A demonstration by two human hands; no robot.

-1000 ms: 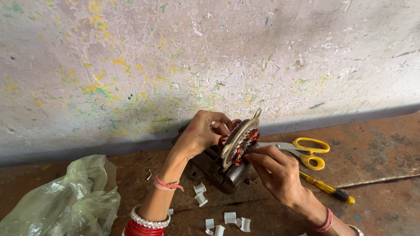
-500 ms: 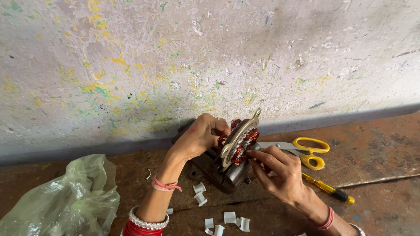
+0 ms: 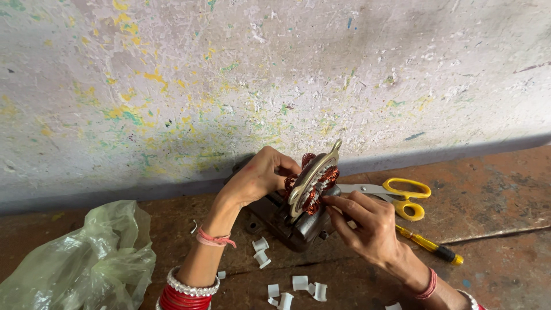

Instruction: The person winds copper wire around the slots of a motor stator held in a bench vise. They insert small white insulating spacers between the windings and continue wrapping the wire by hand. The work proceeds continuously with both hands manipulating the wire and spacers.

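White paper slips [image 3: 298,284] lie nearest on the worktop [image 3: 493,201]. The right hand [image 3: 367,221] pinches at the copper windings; the left hand [image 3: 258,175] grips the stator [image 3: 313,183], held upright on a dark block. Risk: slipping fingers may nick wire; scissors [image 3: 402,195] lie just beyond.

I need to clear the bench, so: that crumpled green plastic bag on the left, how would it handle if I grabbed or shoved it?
The plastic bag is thin, translucent and heavily creased, so it is probably floppy and would collapse in a hand rather than keep its shape. It looks puffed with nothing bulky showing inside, so likely very light; a push would probably crumple or slide it rather than tip it.
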